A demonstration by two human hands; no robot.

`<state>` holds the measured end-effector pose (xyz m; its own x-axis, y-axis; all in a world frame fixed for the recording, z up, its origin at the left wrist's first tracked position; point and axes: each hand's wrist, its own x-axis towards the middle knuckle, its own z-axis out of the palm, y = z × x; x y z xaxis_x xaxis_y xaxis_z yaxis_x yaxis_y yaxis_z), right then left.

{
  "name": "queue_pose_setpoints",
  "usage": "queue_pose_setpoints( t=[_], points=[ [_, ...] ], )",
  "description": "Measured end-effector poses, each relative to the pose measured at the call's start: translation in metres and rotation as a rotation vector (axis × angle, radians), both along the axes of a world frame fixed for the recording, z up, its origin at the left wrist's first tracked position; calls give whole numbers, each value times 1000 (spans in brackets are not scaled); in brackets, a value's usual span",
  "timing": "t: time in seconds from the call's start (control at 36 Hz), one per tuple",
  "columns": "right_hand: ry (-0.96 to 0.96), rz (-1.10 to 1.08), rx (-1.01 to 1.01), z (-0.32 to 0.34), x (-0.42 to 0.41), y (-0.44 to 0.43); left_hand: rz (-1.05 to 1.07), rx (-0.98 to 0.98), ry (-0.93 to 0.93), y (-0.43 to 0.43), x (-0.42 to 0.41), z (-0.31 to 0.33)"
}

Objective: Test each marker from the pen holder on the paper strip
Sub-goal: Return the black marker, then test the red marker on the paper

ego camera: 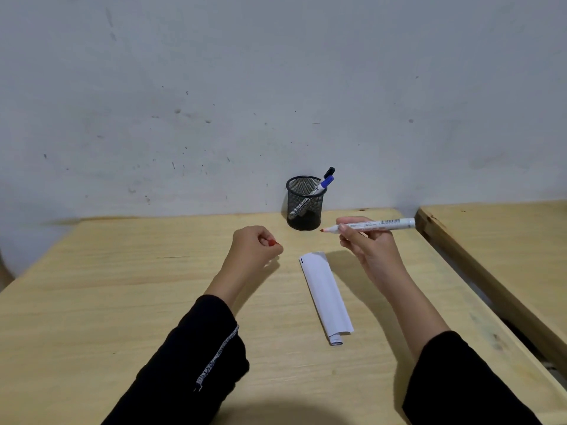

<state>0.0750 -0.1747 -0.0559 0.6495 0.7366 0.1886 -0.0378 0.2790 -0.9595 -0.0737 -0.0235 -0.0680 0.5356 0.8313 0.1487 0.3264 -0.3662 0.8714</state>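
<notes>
The right hand (365,243) holds an open red marker (372,224) above the far end of the paper strip (325,294). The left hand (256,243), left of the strip, is closed around the red cap (272,242). The pen holder (305,202) stands behind the strip.

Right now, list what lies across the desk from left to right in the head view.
Left hand closed on a red cap → pen holder → right hand holding the uncapped marker.
</notes>
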Motion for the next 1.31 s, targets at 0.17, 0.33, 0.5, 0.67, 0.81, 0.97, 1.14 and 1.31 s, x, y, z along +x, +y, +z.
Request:
queue_pose_setpoints(
  t=[0.17,0.33,0.5,0.67,0.81,0.97,1.14,1.31],
  points=[
    [10,-11,-48,-10,2,3,-61,110,238,4,12,-11],
    [25,-22,-54,-14,3,2,-125,108,286,9,16,-15],
    [38,-27,-61,-15,2,1,-131,116,245,10,16,-20],
    [48,-28,-44,-13,3,1,-70,225,213,2,7,-19],
    [101,-37,2,-10,3,5,-86,500,143,-33,-4,-13],
    [120,-75,-1,-8,2,18,-305,478,206,-62,-6,-22],
    [118,-81,-80,-17,-3,32,-402,437,325,-62,-7,-31],
    [-23,-128,-228,-36,-2,47,-407,429,338,-65,-5,-33]
  ],
)
